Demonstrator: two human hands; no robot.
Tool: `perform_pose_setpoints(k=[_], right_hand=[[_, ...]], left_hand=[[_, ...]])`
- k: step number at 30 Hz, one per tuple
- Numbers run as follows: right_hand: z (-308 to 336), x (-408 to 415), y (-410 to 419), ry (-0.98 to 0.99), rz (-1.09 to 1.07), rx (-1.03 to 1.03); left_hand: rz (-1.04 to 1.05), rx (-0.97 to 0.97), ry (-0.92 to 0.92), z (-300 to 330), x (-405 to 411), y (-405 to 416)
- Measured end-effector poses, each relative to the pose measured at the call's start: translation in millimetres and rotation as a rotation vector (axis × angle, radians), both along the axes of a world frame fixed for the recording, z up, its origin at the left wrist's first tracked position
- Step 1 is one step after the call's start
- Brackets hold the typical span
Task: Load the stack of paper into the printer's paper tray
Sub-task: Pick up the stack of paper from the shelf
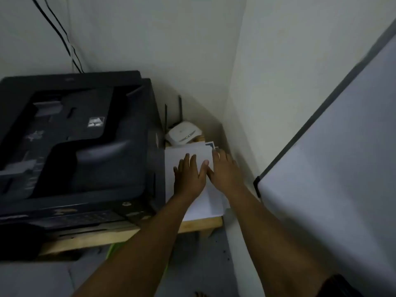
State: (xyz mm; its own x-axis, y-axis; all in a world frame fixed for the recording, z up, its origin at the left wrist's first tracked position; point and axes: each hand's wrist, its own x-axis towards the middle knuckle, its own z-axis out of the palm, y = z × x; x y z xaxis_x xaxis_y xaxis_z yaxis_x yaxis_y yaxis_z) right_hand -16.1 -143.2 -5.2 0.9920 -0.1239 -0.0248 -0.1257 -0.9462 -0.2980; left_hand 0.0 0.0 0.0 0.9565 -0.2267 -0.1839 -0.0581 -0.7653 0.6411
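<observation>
A stack of white paper (205,202) lies on the wooden table just right of the black printer (72,146). My left hand (189,174) rests flat on top of the stack with its fingers spread. My right hand (225,170) lies on the stack's right side, its fingers reaching over the far right edge; I cannot tell whether they curl under the sheets. The printer's paper tray is not plainly visible; its front edge is dark and low at the left.
A white router (184,133) with two antennas stands behind the paper in the corner. White walls close in at the back and right. A large white board (332,168) with a dark frame leans at the right. The wooden table edge (199,226) runs below the paper.
</observation>
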Motion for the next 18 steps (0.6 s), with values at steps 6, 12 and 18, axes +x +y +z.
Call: perform_pose_setpoints(k=[6, 12, 18], right_hand=[[-36, 3, 6, 0.05, -0.088, -0.017], [-67, -2, 13, 0.054, -0.24, 0.059], [-89, -2, 21, 0.014, -0.356, 0.146]], left_hand=[[0.011, 0.119, -0.009, -50, -12, 7], [-0.003, 0.276, -0.086, -88, -14, 25], [-0.011, 0.29, -0.062, -103, -15, 34]])
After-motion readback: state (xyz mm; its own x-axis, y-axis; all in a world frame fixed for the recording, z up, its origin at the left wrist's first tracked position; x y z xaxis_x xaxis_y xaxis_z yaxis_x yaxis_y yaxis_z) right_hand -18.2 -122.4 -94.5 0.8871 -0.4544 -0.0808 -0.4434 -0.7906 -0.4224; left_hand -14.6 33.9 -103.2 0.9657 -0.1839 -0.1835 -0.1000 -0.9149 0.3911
